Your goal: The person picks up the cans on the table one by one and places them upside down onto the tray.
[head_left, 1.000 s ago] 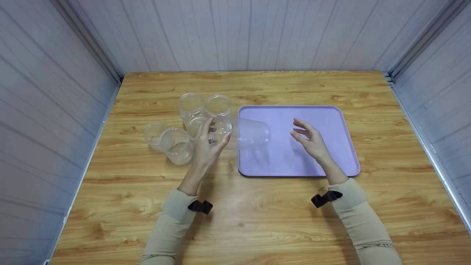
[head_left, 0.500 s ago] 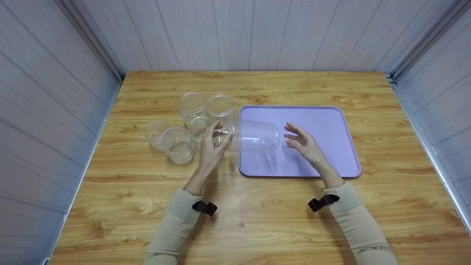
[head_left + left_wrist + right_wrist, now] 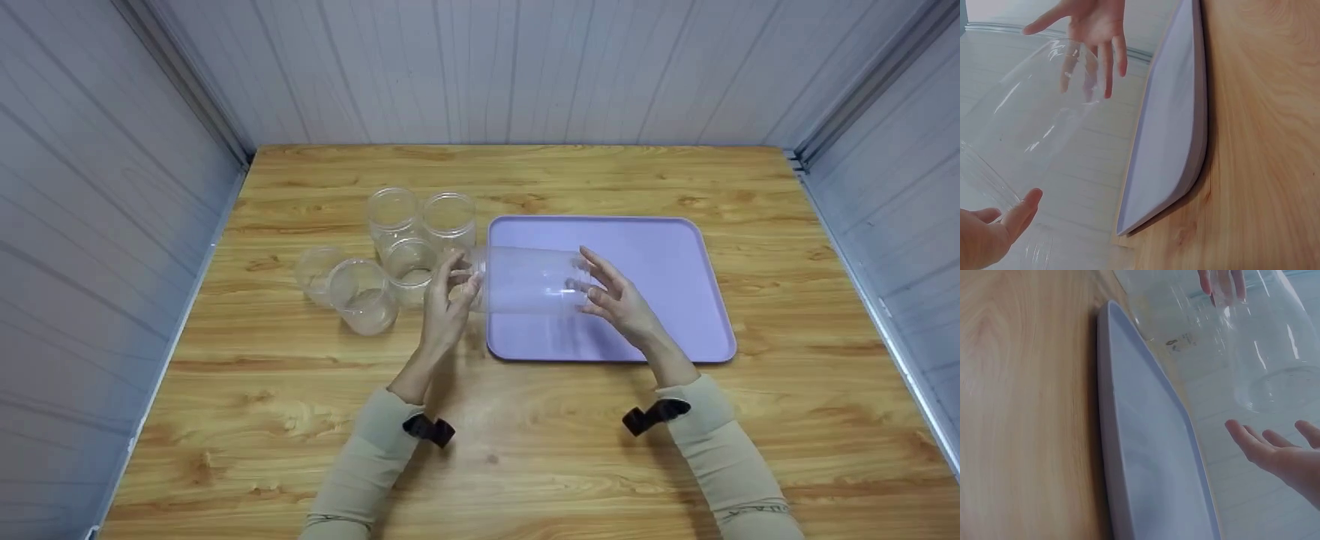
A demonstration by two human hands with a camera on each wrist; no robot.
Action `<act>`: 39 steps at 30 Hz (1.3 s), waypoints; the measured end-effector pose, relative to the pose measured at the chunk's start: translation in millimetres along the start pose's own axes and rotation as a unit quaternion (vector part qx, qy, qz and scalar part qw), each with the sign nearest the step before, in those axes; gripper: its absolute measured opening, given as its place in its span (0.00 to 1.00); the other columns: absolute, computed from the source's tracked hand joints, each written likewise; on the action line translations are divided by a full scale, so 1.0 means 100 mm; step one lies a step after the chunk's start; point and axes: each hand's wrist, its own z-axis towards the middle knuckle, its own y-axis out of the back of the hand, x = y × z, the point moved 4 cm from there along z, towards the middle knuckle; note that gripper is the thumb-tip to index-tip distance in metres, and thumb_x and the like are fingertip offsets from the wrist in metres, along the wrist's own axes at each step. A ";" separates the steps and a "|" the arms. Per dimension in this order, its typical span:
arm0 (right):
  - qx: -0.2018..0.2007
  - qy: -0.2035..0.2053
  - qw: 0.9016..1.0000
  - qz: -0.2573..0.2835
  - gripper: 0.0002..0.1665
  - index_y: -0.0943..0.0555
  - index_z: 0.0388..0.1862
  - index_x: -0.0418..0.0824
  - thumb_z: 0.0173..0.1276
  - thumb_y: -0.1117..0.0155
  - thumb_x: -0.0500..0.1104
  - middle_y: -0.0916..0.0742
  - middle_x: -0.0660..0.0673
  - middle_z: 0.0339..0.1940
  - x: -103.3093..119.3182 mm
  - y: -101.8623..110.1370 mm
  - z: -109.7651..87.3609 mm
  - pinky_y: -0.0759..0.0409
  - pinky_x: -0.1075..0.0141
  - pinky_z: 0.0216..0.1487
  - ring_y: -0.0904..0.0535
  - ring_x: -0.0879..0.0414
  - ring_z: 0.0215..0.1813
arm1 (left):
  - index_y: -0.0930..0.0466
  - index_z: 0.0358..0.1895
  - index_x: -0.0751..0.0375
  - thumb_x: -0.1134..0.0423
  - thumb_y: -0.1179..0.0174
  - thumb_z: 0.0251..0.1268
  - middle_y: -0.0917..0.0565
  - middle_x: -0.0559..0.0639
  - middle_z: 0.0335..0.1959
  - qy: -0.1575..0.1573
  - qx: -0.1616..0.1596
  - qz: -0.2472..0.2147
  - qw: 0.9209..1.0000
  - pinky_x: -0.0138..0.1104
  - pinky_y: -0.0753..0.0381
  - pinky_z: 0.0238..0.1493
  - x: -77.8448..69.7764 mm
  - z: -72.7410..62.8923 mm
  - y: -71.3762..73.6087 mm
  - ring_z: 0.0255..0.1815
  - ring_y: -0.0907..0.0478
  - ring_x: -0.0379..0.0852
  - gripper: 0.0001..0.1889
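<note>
In the head view, a clear plastic jar (image 3: pixel 525 281) lies on its side in the air over the left half of the purple tray (image 3: pixel 660 247). My left hand (image 3: pixel 446 315) grips its rimmed end with curled fingers and thumb. At the other end is my right hand (image 3: pixel 630 315), fingers spread around the base. The right wrist view has that hand (image 3: pixel 1292 464) just apart from the jar (image 3: pixel 1272 343), its fingers slightly bent. From the left wrist, the jar (image 3: pixel 1033 107) slants between both hands, its rim by the left thumb and fingers (image 3: pixel 1022 214).
Several more clear jars stand close together left of the tray, among them a back-left one (image 3: pixel 392 210), a back-right one (image 3: pixel 448 214) and a front one (image 3: pixel 367 300). Wood-grain table (image 3: pixel 487 442) surrounds them, with pale panel walls (image 3: pixel 480 75) behind and at the sides.
The jar in my left hand has shifted right, further over the tray. My right hand has come left and down a little, so its fingers now surround the jar's base.
</note>
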 end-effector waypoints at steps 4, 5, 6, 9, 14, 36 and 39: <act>0.003 -0.004 1.000 0.014 0.38 0.51 0.70 0.46 0.65 0.46 0.40 0.45 0.35 0.67 0.00 -0.02 -0.01 0.29 0.51 0.48 0.48 0.33 0.64 | 0.39 0.59 0.73 0.63 0.51 0.61 0.31 0.67 0.48 0.011 0.008 -0.033 0.999 0.40 0.27 0.48 0.02 -0.02 -0.04 0.47 0.28 0.56 0.24; 0.005 -0.002 1.000 0.022 0.39 0.52 0.70 0.46 0.65 0.46 0.40 0.45 0.35 0.67 0.01 -0.03 -0.01 0.30 0.48 0.50 0.48 0.32 0.64 | 0.39 0.59 0.72 0.64 0.52 0.62 0.31 0.67 0.48 0.018 0.011 -0.043 0.999 0.40 0.27 0.48 0.03 -0.02 -0.05 0.47 0.28 0.57 0.24; 0.006 -0.001 1.000 0.030 0.39 0.52 0.70 0.46 0.65 0.46 0.40 0.45 0.35 0.67 0.01 -0.04 -0.01 0.32 0.45 0.51 0.48 0.32 0.64 | 0.40 0.60 0.72 0.65 0.53 0.63 0.31 0.67 0.49 0.026 0.014 -0.056 0.998 0.41 0.26 0.48 0.03 -0.03 -0.06 0.48 0.28 0.58 0.23; 0.008 0.003 0.999 0.049 0.43 0.54 0.71 0.46 0.63 0.43 0.43 0.47 0.32 0.67 0.01 -0.05 -0.02 0.41 0.37 0.53 0.47 0.32 0.63 | 0.42 0.61 0.72 0.68 0.55 0.64 0.31 0.66 0.49 0.046 0.021 -0.088 0.995 0.44 0.25 0.45 0.02 -0.05 -0.09 0.48 0.29 0.61 0.23; 0.006 0.011 0.999 0.053 0.44 0.55 0.71 0.45 0.62 0.42 0.44 0.48 0.30 0.67 0.02 -0.05 -0.02 0.44 0.36 0.53 0.43 0.32 0.62 | 0.43 0.60 0.77 0.70 0.56 0.63 0.34 0.70 0.49 0.053 0.028 -0.118 0.991 0.47 0.23 0.40 -0.09 -0.07 -0.11 0.47 0.29 0.62 0.23; -0.049 0.055 0.997 0.035 0.38 0.47 0.69 0.41 0.60 0.45 0.33 0.36 0.33 0.60 0.13 -0.06 -0.03 0.27 0.49 0.48 0.43 0.26 0.58 | 0.47 0.63 0.74 0.64 0.52 0.59 0.38 0.69 0.57 0.101 0.079 -0.186 0.974 0.44 0.31 0.53 0.05 0.01 -0.13 0.56 0.35 0.61 0.30; -0.060 0.051 0.997 0.017 0.38 0.46 0.68 0.42 0.60 0.45 0.32 0.35 0.34 0.60 0.18 -0.06 -0.02 0.29 0.48 0.49 0.40 0.29 0.58 | 0.45 0.63 0.75 0.64 0.51 0.59 0.38 0.71 0.57 0.086 0.076 -0.173 0.978 0.47 0.34 0.55 0.04 0.04 -0.11 0.56 0.36 0.62 0.29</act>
